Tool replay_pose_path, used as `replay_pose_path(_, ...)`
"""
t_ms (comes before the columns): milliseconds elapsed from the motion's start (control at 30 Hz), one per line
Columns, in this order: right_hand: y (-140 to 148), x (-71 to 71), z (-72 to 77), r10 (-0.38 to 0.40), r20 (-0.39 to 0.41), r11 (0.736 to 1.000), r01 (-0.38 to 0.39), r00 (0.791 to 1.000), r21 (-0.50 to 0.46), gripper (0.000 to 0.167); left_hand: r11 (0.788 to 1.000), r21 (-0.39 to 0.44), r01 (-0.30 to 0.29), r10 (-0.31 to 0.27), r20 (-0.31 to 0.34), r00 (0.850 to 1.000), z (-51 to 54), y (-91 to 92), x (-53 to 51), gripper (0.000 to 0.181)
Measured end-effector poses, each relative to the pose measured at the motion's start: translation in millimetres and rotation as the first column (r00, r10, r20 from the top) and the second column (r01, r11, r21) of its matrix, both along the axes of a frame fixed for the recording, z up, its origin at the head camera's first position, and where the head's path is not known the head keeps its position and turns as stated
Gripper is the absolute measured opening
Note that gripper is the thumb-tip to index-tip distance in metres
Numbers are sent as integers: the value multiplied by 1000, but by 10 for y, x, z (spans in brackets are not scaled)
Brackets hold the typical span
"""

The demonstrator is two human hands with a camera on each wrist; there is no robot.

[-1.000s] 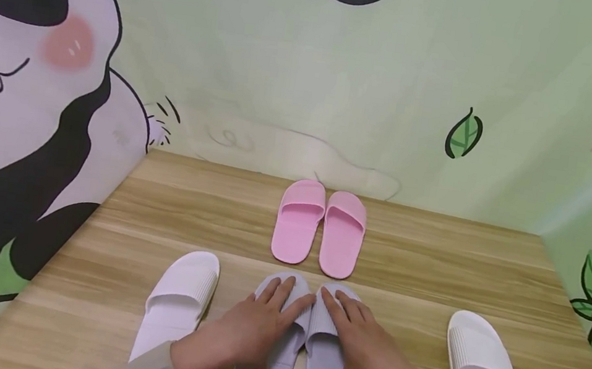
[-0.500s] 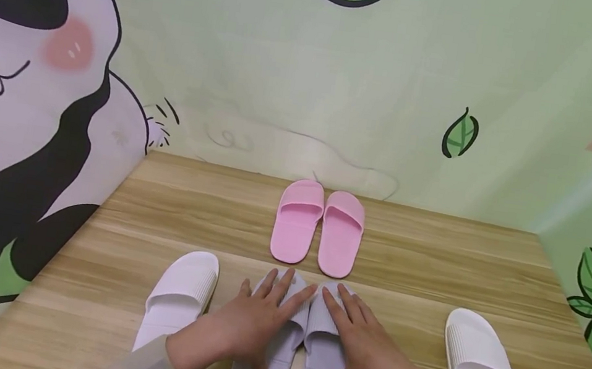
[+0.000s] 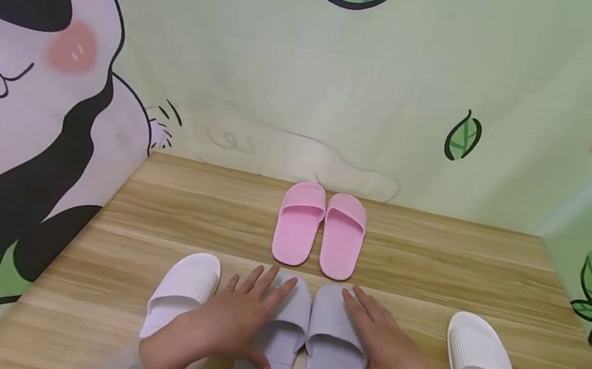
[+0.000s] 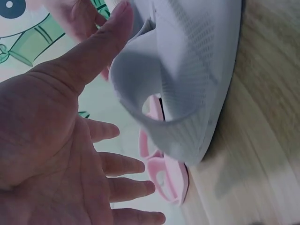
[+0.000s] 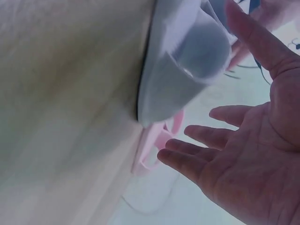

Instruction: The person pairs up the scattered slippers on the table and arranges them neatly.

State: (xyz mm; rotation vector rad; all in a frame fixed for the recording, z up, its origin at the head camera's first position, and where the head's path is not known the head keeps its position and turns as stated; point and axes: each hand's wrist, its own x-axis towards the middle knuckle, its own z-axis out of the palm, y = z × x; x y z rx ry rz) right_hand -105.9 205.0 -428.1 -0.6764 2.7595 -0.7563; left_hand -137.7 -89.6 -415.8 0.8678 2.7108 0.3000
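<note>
Two grey slide slippers, a left one (image 3: 295, 309) and a right one (image 3: 333, 326), lie side by side on the wooden floor, toes toward the wall. My left hand (image 3: 233, 323) is at the outer side of the left grey slipper, fingers spread and straight. Along the outer side of the right grey slipper is my right hand (image 3: 392, 350), its fingers also extended. Both wrist views show the palms holding nothing, with a gap between fingers and slipper. Whether a fingertip touches a slipper cannot be told.
A pair of pink slippers (image 3: 297, 234) stands beyond the grey ones, against the green wall (image 3: 397, 98). One white slipper (image 3: 187, 285) lies to the left, partly behind my left forearm. Another white slipper (image 3: 481, 352) lies to the right. A panda picture (image 3: 77, 143) covers the left wall.
My hands were over the grey slippers' straps; they have moved outward, the left hand to the left and the right hand to the right. The slippers have stayed in place.
</note>
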Motion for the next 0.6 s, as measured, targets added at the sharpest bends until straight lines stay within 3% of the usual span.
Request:
replay_pose_path(300,265,62,156,-73,-70,997,74,995,3,114,995,6,-95,95,-40,995,75,-225,2,118)
replay_pose_path(600,516,61,155,-187,-145,980,195,972,48,102,977,3,-213,213,-109,971,48,-476,-41,105)
